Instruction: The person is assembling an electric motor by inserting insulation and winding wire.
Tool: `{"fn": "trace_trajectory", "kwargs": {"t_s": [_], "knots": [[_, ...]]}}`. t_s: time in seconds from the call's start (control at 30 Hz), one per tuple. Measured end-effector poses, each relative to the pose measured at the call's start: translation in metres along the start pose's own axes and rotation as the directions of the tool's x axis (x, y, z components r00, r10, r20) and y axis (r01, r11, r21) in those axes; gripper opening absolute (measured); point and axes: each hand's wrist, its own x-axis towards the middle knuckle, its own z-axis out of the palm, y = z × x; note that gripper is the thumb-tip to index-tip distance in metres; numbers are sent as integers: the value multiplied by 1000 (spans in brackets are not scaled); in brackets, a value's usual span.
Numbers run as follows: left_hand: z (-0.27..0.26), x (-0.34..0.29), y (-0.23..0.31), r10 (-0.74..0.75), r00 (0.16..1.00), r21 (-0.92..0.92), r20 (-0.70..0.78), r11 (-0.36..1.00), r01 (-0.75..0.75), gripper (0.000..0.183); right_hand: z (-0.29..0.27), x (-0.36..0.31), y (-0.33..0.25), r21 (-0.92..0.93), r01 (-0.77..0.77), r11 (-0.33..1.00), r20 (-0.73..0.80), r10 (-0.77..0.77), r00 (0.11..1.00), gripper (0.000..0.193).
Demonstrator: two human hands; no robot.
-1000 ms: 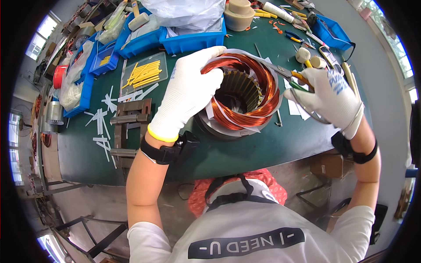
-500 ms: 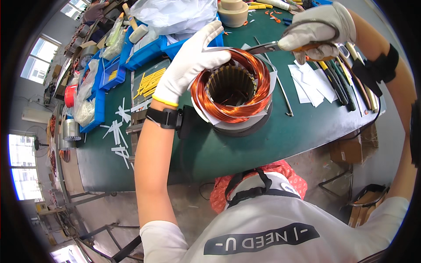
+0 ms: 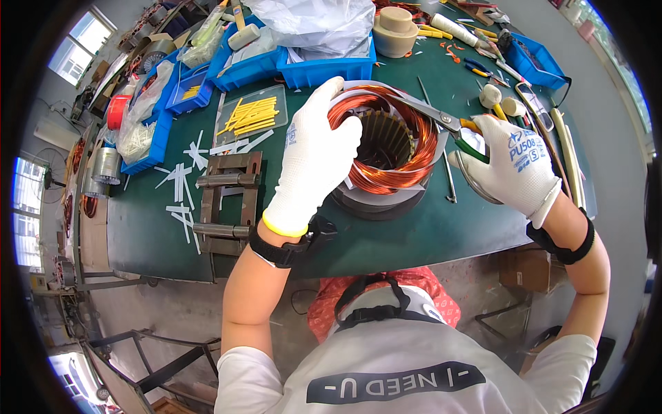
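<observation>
A motor stator [image 3: 383,141] with a thick ring of copper winding [image 3: 407,181] stands upright on a dark round base [image 3: 386,207]. White insulating paper [image 3: 369,84] sticks out around the winding. My left hand [image 3: 314,148], in a white glove, grips the winding's left side, thumb toward the bore and fingers along the outer edge. My right hand [image 3: 517,162], also gloved, is closed around the handles of a pair of scissors [image 3: 448,121]. Its blades point left across the winding's far right edge, beside the paper. Whether the tips touch the paper I cannot tell.
Left of the stator are a metal fixture [image 3: 231,181] with rods, white paper strips [image 3: 181,181] and yellow sticks [image 3: 255,116]. Blue bins [image 3: 327,71] line the back. Pliers [image 3: 486,69], mallets [image 3: 491,95] and a phone-like device [image 3: 534,107] lie at right.
My right hand has come down and nearer, bringing the scissors to the winding's right side. My left hand has shifted nearer along the left rim. The view has also shifted.
</observation>
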Motion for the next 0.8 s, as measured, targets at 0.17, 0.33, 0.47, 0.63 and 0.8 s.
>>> {"fn": "trace_trajectory", "kwargs": {"t_s": [0.17, 0.33, 0.47, 0.63, 0.8], "knots": [[-2, 1, -3, 58, 998, 62, -17, 996, -57, 49, -7, 2, -3, 27, -142, 990, 219, 133, 967, 46], [-5, 3, 1, -18, 999, 38, 35, 999, 16, 49, 1, 3, 0, 3, -104, 995, 188, 102, 977, 51], [-11, 9, 1, -8, 994, -21, 110, 1000, 11, 50, 2, 10, 2, 53, -47, 997, 123, 40, 992, 54], [-18, 23, 0, -2, 972, -130, 237, 991, 34, 53, -17, 45, 5, -60, -19, 998, 275, 35, 961, 64], [-21, 49, -15, 90, 913, -278, 398, 960, 27, 73, -44, 89, 21, 44, -183, 982, 565, 127, 815, 56]]}}
